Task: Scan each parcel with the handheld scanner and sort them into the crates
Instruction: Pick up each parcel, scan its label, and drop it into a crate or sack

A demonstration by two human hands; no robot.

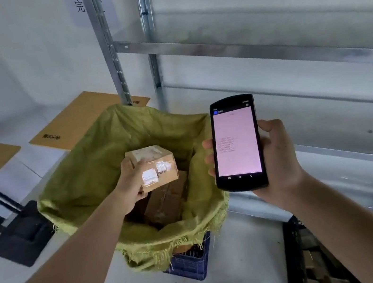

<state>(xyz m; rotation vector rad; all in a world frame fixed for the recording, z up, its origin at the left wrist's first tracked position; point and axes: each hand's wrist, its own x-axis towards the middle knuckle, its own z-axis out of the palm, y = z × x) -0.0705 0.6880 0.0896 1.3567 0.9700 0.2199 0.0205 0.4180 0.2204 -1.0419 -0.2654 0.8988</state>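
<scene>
Over the green-lined crate (189, 263), left hand (130, 183) grip curls round a small parcel (157, 166); right hand (275, 158) grip wraps the scanner (235, 144), just beside.

i stand over a pale floor (237, 252). on it sits a blue crate (189, 263) lined with a yellow-green woven sack (81, 174). two flat cardboard sheets (77, 120) lie further back to the left, a black flat object (20, 235) nearer, and a metal shelf rack (262, 40) stands at right.
</scene>
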